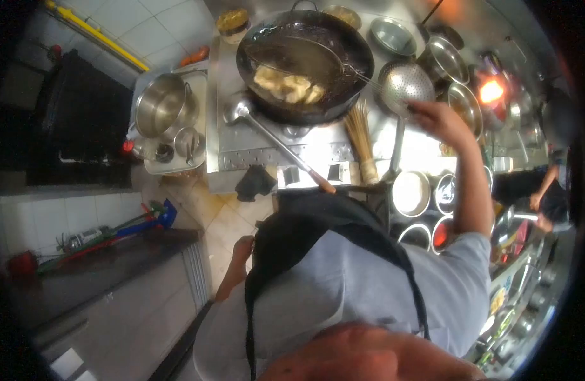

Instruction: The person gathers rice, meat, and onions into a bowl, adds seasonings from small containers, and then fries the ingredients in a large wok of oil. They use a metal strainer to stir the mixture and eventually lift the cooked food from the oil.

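Observation:
My right hand (440, 122) is closed around the long handle of a wire skimmer (327, 54), whose round mesh head lies over the black wok (363, 86). Several pale yellow pieces of food (289, 86) sit in the dark liquid in the wok, by the skimmer's near edge. Just under my right hand, a perforated metal ladle (407, 84) rests on the steel counter. My left hand (243, 246) hangs low at my side by the black apron, its fingers mostly hidden. A solid ladle (273, 136) with a wooden handle end lies in front of the wok.
A bamboo brush (362, 140) leans right of the wok. Round containers (411, 193) stand near my right arm. Metal bowls (394, 36) line the back right, near a bright flame (491, 91). A tray (197, 143) with a pot (160, 105) is at left. Another person's hands (539, 209) show at far right.

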Demonstrator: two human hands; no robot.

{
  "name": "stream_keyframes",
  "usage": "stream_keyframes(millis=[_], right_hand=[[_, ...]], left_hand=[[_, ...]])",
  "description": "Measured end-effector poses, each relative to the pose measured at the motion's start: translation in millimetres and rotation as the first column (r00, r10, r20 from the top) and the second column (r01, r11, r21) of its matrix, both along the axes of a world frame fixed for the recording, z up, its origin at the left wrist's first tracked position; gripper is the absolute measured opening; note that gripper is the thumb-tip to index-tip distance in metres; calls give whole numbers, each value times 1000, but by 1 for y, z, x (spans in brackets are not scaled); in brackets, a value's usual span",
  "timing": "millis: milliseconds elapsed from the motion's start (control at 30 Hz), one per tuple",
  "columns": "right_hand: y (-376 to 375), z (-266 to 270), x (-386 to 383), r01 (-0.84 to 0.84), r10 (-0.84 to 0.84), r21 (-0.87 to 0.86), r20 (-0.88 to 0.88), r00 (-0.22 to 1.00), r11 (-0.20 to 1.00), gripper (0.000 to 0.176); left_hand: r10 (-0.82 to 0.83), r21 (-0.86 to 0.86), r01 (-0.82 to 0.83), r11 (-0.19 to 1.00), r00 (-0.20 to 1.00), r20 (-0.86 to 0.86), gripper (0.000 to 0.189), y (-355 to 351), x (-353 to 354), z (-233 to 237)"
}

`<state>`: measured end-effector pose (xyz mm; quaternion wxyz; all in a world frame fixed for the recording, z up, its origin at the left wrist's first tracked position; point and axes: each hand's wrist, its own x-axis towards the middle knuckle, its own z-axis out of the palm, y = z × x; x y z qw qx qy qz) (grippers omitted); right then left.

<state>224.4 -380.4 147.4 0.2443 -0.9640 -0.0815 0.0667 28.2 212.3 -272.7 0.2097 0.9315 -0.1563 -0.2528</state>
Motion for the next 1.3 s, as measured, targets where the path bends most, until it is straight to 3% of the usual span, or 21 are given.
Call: stream_keyframes(millis=[100, 167, 233, 300, 333, 433, 467, 533, 567, 633, 667, 733, 767, 833, 900, 967, 1000, 1133, 1200, 1267, 1300], right_hand=[[18, 48, -18, 141, -136, 14, -173, 975, 990, 46], [13, 49, -29, 103, -97, 41, -121, 988, 994, 47], [19, 57, -36, 203, -233, -141, -254, 939, 969, 41], [30, 45, -35, 56, -97, -218, -184, 978, 974, 39], [42, 32, -34, 137, -203, -326, -176, 963, 935, 38], [41, 2, -32, 104, -128, -361, -43, 991, 927, 41], [42, 1, -33, 101, -124, -361, -41, 991, 927, 41], [45, 1, -40, 204, -263, -408, -94, 960, 890, 43], [50, -1, -39, 206, -266, -408, -97, 959, 890, 43], [58, -8, -31, 243, -303, -373, -111, 946, 896, 43], [49, -19, -25, 247, -303, -314, -142, 942, 917, 44], [39, -36, -28, 248, -260, -201, -32, 965, 948, 45], [36, -40, -28, 235, -228, -91, 76, 971, 968, 45], [30, -41, -19, 308, -305, -54, 56, 951, 950, 44], [25, -38, -4, 383, -382, -16, 40, 923, 924, 44], [21, -30, 14, 536, -492, 58, -326, 807, 842, 47], [19, -28, 18, 550, -461, 149, -393, 795, 822, 47], [12, -16, 28, 450, -336, 124, -502, 797, 884, 46], [8, -30, 30, 494, -242, 278, -616, 750, 824, 44], [7, -71, 34, 562, -131, 474, -675, 726, 678, 41], [22, -80, 35, 592, -174, 467, -670, 722, 657, 43]], left_hand=[[0, 34, 5, 999, 991, -136, 20, -3, 1, 2], [18, 10, -16, 1000, 984, -175, 24, -3, -1, 4], [-33, 30, 36, 999, 996, -86, 25, -4, -1, 6], [55, 43, -49, 998, 986, -160, 26, -6, -1, 7], [153, 70, -140, 988, 960, -234, 26, -7, 0, 7], [148, 31, -145, 989, 955, -257, 26, -7, 6, 7], [152, 31, -149, 988, 955, -254, 26, 0, 4, -10], [2, -30, -1, 1000, 1000, 19, 27, 16, -5, -53], [-2, -29, 2, 1000, 1000, 17, 27, 10, 0, -38], [-15, 107, 41, 993, 972, -236, 27, -2, 15, -13], [-18, 108, 45, 993, 972, -233, 27, -1, 16, -17], [266, -72, -314, 947, 889, -371, 26, -2, 15, -18], [273, -69, -320, 945, 887, -372, 26, -2, 16, -15], [-72, 8, 73, 997, 993, -96, 24, -6, 17, -9], [-29, 46, 36, 998, 988, -151, 24, -3, 16, -9], [17, 85, -1, 996, 981, -195, 24, 0, 20, -12], [-5, 91, 20, 996, 987, -161, 23, 1, 18, -13], [37, 125, -33, 992, 999, -33, 22, 9, -7, -37], [87, 88, -77, 993, 990, -113, 22, 1, -5, -8], [126, 79, -112, 991, 972, -197, 23, -14, -1, 33], [124, 75, -111, 991, 973, -192, 23, -15, -1, 35]])
